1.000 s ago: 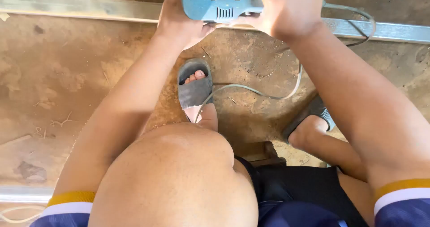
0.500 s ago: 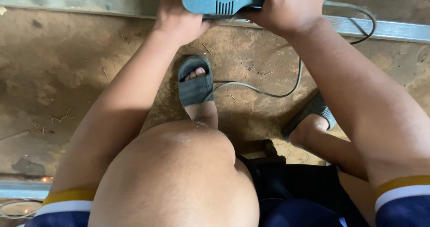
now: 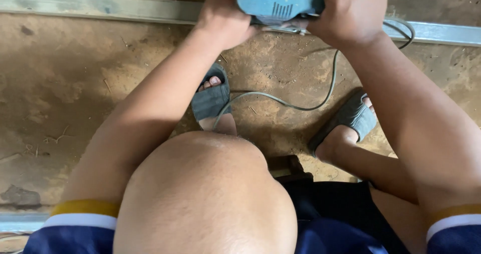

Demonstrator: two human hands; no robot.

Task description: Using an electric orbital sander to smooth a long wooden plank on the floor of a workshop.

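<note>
A dirt floor [image 3: 75,83] spreads under a crouching person, with a long metal channel [image 3: 100,6] lying across its far side. Over that channel sits a blue power tool [image 3: 278,1], the left hand [image 3: 225,18] and right hand [image 3: 350,11] each clamped on one side. Its grey cord [image 3: 300,106] trails between the sandals [image 3: 210,101]. Steady, even pressure from both sides looks wise. No containers in sight.

The top edge of the frame is cutting off the blue power tool [image 3: 278,1], so its working end is not showing. The left hand [image 3: 225,13] and right hand [image 3: 350,11] are losing their fingertips past that edge, too. The raised knee [image 3: 205,194] is hiding part of the grey cable [image 3: 300,106] and the left sandal's [image 3: 210,101] heel.
</note>
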